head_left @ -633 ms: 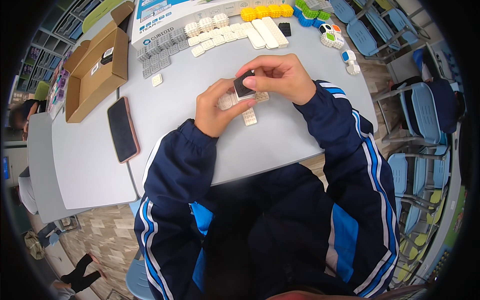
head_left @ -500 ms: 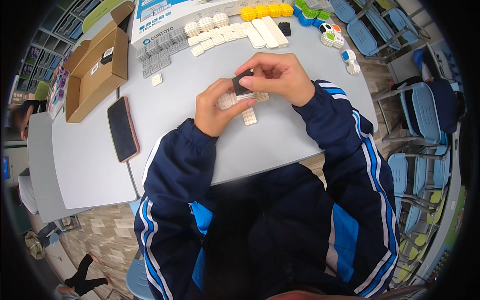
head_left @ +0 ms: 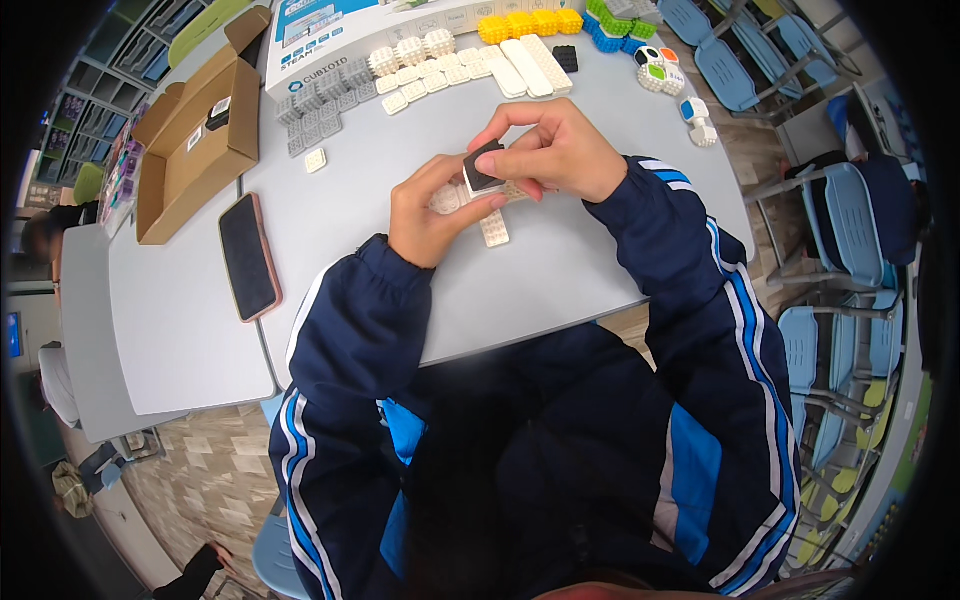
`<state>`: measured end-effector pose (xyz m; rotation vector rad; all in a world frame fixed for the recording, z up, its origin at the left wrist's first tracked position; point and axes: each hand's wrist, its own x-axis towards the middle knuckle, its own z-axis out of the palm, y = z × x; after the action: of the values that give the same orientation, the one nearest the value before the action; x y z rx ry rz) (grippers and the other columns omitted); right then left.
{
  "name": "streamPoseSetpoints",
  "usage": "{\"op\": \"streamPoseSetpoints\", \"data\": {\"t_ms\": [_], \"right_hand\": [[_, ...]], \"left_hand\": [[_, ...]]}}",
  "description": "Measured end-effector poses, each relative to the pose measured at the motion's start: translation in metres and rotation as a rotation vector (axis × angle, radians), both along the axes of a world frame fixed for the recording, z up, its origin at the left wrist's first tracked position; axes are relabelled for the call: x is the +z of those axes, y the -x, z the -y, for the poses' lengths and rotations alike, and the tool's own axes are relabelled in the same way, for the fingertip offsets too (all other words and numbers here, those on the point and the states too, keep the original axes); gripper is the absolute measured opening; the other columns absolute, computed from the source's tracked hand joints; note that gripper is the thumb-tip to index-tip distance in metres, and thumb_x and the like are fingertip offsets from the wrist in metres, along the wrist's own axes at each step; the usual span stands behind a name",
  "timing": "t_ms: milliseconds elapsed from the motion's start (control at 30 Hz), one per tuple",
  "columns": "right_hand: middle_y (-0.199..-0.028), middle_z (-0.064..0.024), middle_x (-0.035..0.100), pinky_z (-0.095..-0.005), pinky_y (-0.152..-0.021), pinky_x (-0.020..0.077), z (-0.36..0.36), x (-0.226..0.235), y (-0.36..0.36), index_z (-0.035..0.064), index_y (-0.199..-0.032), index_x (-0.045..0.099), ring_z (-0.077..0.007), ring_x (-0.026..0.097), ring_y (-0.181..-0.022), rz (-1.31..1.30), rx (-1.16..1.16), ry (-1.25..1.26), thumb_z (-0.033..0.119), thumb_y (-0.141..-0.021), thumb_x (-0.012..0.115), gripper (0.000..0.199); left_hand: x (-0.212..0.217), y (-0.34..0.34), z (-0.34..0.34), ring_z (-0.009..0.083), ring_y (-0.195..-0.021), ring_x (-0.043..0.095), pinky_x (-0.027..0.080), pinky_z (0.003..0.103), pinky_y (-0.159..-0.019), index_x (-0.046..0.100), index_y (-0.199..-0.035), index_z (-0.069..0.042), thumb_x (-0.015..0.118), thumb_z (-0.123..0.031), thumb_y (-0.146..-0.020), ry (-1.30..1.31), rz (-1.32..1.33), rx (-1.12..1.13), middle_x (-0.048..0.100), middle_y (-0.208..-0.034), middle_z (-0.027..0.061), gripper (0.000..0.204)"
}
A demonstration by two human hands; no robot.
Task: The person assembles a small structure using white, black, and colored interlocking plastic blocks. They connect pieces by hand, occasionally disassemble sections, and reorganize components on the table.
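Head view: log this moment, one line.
left hand: holds white block | right hand: pinches black piece | phone: left of hands

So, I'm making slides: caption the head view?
Left grip and right grip on a black-and-white block, near white studded pieces.

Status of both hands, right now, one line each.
Left hand: closed, thumb and fingers holding the white block beneath the black piece.
Right hand: closed, thumb and fingers pinching the black piece.

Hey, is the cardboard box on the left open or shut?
Open: the cardboard box has an end flap sticking outward, and a small black object shows inside.
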<state>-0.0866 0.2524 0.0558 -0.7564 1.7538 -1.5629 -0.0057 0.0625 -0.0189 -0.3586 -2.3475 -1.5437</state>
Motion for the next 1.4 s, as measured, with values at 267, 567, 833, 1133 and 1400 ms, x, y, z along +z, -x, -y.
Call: {"op": "streamPoseSetpoints", "data": {"t_ms": [267,567,833,1133,1400], "right_hand": [[-0.079,0.0005,0.059,-0.0239,-0.063,0.0437,0.005,-0.029,0.009,0.0135,-0.116,0.067,-0.0086,0.048,-0.066,-0.568,-0.099,0.142,0.027,-0.083,0.078,0.037],[-0.144,-0.0126,0.041,-0.0401,-0.103,0.039,0.007,-0.03,0.001,0.0143,-0.144,0.045,-0.0302,0.045,-0.125,-1.137,0.009,0.202,0.046,-0.06,0.088,0.099],[-0.138,-0.0143,0.045,-0.0433,-0.108,0.0331,0.008,-0.037,0.002,0.0064,-0.145,0.036,-0.0346,0.039,-0.129,-0.943,0.073,0.198,0.038,-0.063,0.089,0.103],[-0.117,-0.007,0.057,-0.0365,-0.092,0.0449,0.01,-0.039,-0.001,0.009,-0.129,0.047,-0.021,0.058,-0.106,-0.755,0.044,0.277,0.03,-0.067,0.088,0.077],[-0.104,-0.0057,0.063,-0.0304,-0.086,0.0469,0.007,-0.028,-0.002,0.0057,-0.112,0.06,-0.0181,0.061,-0.095,-0.692,0.045,0.276,0.029,-0.063,0.091,0.062]], "left_hand": [[0.005,-0.004,0.0,0.0108,-0.086,0.057,0.046,0.026,-0.079,0.067,-0.102,0.0,0.083,-0.011,-0.077,-0.027,0.071,0.018,0.064,-0.091,0.0037,0.032],[0.003,-0.007,0.006,0.01,-0.079,0.062,0.049,0.025,-0.074,0.067,-0.104,0.003,0.078,-0.01,-0.082,-0.516,0.264,-0.043,0.07,-0.09,0.0064,0.028],[0.014,-0.013,0.008,0.0094,-0.081,0.063,0.05,0.025,-0.073,0.067,-0.107,0.002,0.075,-0.009,-0.085,-0.501,0.366,-0.129,0.07,-0.091,0.007,0.026],[0.021,-0.019,0.002,0.0074,-0.074,0.063,0.05,0.023,-0.068,0.07,-0.101,0.003,0.075,-0.009,-0.085,-0.533,0.444,-0.148,0.07,-0.084,0.0047,0.021],[0.038,-0.025,0.003,0.0084,-0.076,0.065,0.051,0.022,-0.067,0.07,-0.1,0.006,0.074,-0.01,-0.087,-0.655,0.579,-0.264,0.071,-0.087,0.0075,0.021]]}}
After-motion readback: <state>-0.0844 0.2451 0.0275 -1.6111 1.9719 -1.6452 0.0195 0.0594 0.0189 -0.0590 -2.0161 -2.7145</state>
